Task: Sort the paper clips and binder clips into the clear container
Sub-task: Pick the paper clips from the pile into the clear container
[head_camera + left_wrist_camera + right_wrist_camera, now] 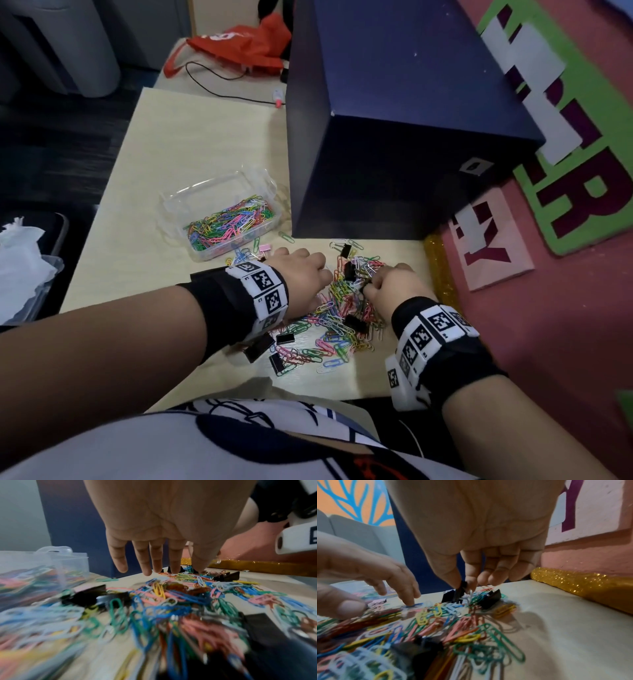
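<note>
We see two hands over one loose pile of paper clips on the pale surface. The clips are too many and too tangled to count; they come in blue, green, pink, yellow, red and white.

Our left hand hangs released above the left side of the pile, its four fingers straight and pointing down, tips at or just above the clips, gripping nothing. Our right hand is at the far right of the pile, thumb and forefinger pinching a small black binder clip just above the heap.

Among the paper clips we count about seven more black binder clips in the head view: three near the left wrist, one in the middle near the right wrist, and about three at the far edge. One pink binder clip lies to the left of the pile, just beside the container.

One clear container stands left and farther away, well apart from both hands, open and holding a mass of coloured paper clips; we cannot make out any binder clip inside it. One green paper clip lies alone between it and one dark blue box, which stands at the far right. One red bag lies far away on the surface
</note>
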